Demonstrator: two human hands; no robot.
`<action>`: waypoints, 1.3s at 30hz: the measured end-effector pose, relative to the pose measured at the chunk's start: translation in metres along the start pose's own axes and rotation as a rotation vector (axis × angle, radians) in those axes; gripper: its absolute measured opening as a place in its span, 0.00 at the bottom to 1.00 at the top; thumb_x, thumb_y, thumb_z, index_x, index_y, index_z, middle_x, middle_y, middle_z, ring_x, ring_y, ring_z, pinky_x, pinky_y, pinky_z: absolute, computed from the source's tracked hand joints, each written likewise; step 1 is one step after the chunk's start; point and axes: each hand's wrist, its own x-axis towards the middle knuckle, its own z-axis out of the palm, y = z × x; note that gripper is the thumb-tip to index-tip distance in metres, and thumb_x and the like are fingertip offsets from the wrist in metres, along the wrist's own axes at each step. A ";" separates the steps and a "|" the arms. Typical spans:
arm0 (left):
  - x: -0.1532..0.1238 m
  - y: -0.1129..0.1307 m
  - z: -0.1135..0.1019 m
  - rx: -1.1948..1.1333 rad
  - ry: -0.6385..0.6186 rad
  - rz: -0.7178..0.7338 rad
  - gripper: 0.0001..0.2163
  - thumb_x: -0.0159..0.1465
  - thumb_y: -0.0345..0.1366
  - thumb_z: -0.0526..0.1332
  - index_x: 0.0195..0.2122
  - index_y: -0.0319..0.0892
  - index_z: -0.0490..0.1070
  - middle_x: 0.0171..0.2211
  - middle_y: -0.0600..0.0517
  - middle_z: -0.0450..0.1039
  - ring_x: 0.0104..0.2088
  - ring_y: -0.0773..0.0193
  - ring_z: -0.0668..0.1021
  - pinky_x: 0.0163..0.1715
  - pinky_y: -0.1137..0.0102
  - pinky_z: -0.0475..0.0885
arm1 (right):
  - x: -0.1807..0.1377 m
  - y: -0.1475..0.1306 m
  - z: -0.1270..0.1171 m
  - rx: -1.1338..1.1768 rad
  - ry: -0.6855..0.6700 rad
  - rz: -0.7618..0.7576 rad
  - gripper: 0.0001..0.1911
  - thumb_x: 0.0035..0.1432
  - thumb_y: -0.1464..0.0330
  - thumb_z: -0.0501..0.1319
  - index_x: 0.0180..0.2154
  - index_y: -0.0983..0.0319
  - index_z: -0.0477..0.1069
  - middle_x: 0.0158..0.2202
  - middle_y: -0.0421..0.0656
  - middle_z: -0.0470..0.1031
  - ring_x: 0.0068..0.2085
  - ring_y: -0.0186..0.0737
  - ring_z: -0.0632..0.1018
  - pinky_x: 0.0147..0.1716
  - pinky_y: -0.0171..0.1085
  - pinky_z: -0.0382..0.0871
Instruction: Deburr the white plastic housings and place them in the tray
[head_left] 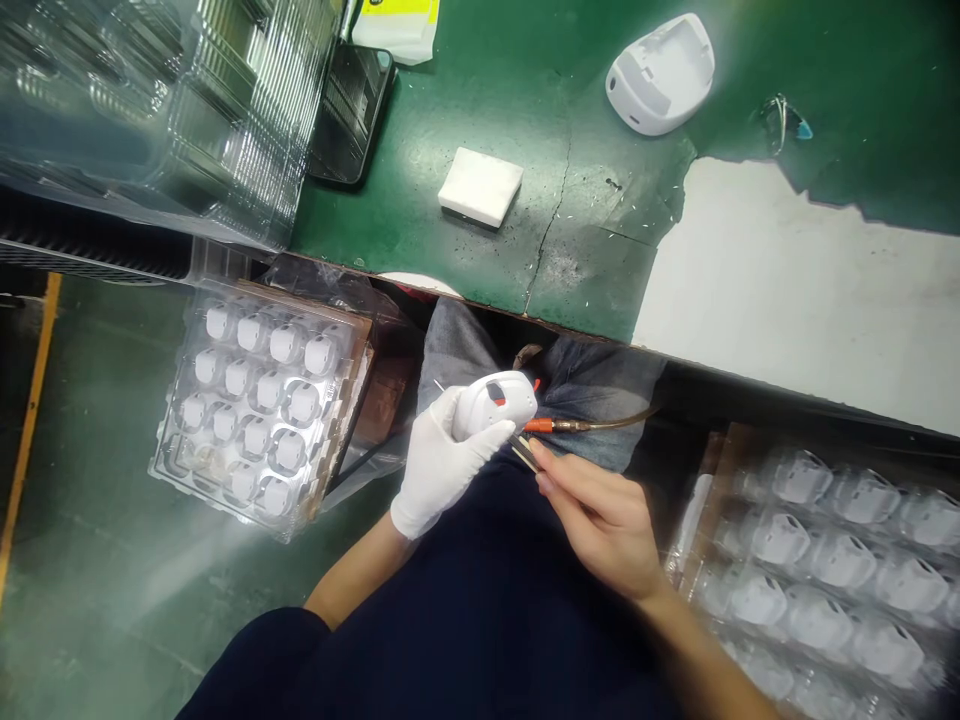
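Fingers [504, 436] of the white-gloved left hand [439, 462] are wrapped around a rounded white housing [516, 398], thumb along its near edge, holding it above the person's lap, below the table's front edge. A dark opening in the housing shows a bit of red inside. The bare right hand [609, 520] pinches a slim tool [524, 452], part dark and part pale, between thumb and forefinger; its tip is right at the housing, though whether it touches cannot be told. An orange hose fitting [551, 425] lies just beyond the tool, across the grey-blue jeans [466, 345].

Beyond the lap is a worn green table [487, 110] with a crack running through it. On it, from left to right, are stacked clear plastic trays [251, 110], a black phone [352, 115], a white block [480, 187], a second white housing [661, 75] and a torn-edged white sheet [787, 290]. Below the table, at left, a clear tray [178, 455] holds rows of small white pieces [255, 435]; at lower right sit rows of larger white shells [843, 553].
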 end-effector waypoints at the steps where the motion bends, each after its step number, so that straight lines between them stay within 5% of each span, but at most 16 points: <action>1: 0.000 -0.001 0.000 -0.024 -0.006 -0.015 0.17 0.57 0.45 0.80 0.35 0.40 0.79 0.37 0.48 0.83 0.38 0.59 0.82 0.39 0.67 0.79 | -0.001 0.002 0.001 0.001 0.010 -0.003 0.31 0.67 0.83 0.64 0.65 0.52 0.79 0.34 0.40 0.84 0.29 0.34 0.81 0.30 0.33 0.76; 4: -0.001 -0.005 0.000 -0.133 -0.031 -0.062 0.19 0.56 0.45 0.81 0.40 0.40 0.81 0.40 0.47 0.85 0.41 0.57 0.84 0.43 0.65 0.79 | -0.007 0.013 0.006 0.000 0.098 0.081 0.25 0.69 0.77 0.65 0.63 0.54 0.81 0.34 0.41 0.84 0.28 0.35 0.79 0.29 0.34 0.75; 9: 0.001 -0.004 0.007 -0.310 -0.065 -0.093 0.17 0.58 0.45 0.80 0.43 0.42 0.84 0.44 0.48 0.87 0.45 0.54 0.85 0.45 0.65 0.80 | -0.003 0.029 0.020 0.205 0.317 0.429 0.11 0.70 0.63 0.68 0.51 0.58 0.81 0.38 0.43 0.80 0.26 0.33 0.75 0.24 0.34 0.72; 14: 0.007 -0.006 0.014 -0.382 -0.078 -0.154 0.21 0.71 0.53 0.67 0.49 0.39 0.85 0.50 0.44 0.86 0.51 0.49 0.85 0.54 0.60 0.79 | 0.020 0.025 0.022 0.742 0.261 0.651 0.17 0.60 0.60 0.75 0.45 0.56 0.72 0.37 0.37 0.76 0.20 0.25 0.67 0.13 0.27 0.58; 17: 0.011 -0.016 0.003 -0.295 -0.219 -0.171 0.27 0.72 0.57 0.63 0.61 0.41 0.80 0.62 0.39 0.81 0.64 0.41 0.80 0.64 0.52 0.75 | 0.030 0.023 0.012 0.905 0.269 0.737 0.26 0.52 0.63 0.80 0.47 0.55 0.71 0.35 0.35 0.75 0.21 0.25 0.66 0.11 0.24 0.53; 19: 0.015 -0.026 -0.009 -0.068 -0.344 -0.003 0.39 0.66 0.57 0.71 0.74 0.47 0.66 0.71 0.37 0.72 0.71 0.37 0.73 0.67 0.47 0.73 | 0.034 0.023 0.002 0.931 0.256 0.766 0.30 0.50 0.63 0.81 0.51 0.55 0.70 0.35 0.35 0.76 0.21 0.25 0.66 0.11 0.23 0.51; 21: 0.021 -0.035 -0.020 0.280 -0.453 0.351 0.51 0.58 0.51 0.79 0.78 0.50 0.55 0.75 0.34 0.64 0.76 0.33 0.65 0.71 0.39 0.67 | 0.036 0.025 -0.005 0.905 0.213 0.789 0.32 0.49 0.63 0.81 0.52 0.55 0.71 0.34 0.35 0.76 0.21 0.25 0.66 0.11 0.23 0.51; 25: 0.031 -0.046 -0.023 0.826 -0.634 0.974 0.34 0.65 0.27 0.70 0.71 0.48 0.63 0.71 0.36 0.69 0.75 0.36 0.67 0.72 0.36 0.63 | 0.039 0.029 -0.008 0.880 0.054 0.830 0.34 0.48 0.62 0.82 0.54 0.57 0.72 0.33 0.34 0.76 0.19 0.24 0.65 0.10 0.25 0.53; 28: 0.034 -0.050 -0.014 0.734 -0.638 1.086 0.32 0.67 0.25 0.66 0.70 0.48 0.63 0.65 0.38 0.76 0.68 0.44 0.76 0.69 0.42 0.70 | 0.039 0.030 -0.002 0.853 0.039 0.830 0.32 0.54 0.58 0.80 0.56 0.58 0.73 0.33 0.34 0.75 0.17 0.24 0.63 0.10 0.27 0.54; 30: 0.032 -0.052 -0.008 0.534 -0.598 0.951 0.36 0.64 0.33 0.73 0.72 0.49 0.61 0.63 0.37 0.76 0.66 0.42 0.78 0.67 0.43 0.72 | 0.036 0.031 0.001 0.791 0.089 0.797 0.28 0.61 0.54 0.74 0.57 0.58 0.74 0.33 0.35 0.75 0.19 0.26 0.67 0.11 0.28 0.55; 35: 0.020 -0.051 0.002 -0.174 -0.418 0.165 0.56 0.52 0.50 0.83 0.76 0.55 0.53 0.68 0.39 0.71 0.66 0.42 0.78 0.66 0.48 0.74 | 0.021 0.026 0.002 0.367 0.181 0.472 0.18 0.75 0.60 0.61 0.60 0.57 0.79 0.31 0.38 0.76 0.27 0.31 0.73 0.25 0.32 0.70; 39: 0.018 -0.040 0.007 -0.454 -0.358 -0.016 0.57 0.45 0.50 0.86 0.72 0.56 0.57 0.65 0.42 0.73 0.63 0.44 0.80 0.64 0.50 0.77 | 0.012 0.019 0.002 0.051 0.038 0.134 0.16 0.73 0.71 0.64 0.56 0.58 0.85 0.35 0.43 0.79 0.33 0.35 0.79 0.33 0.35 0.75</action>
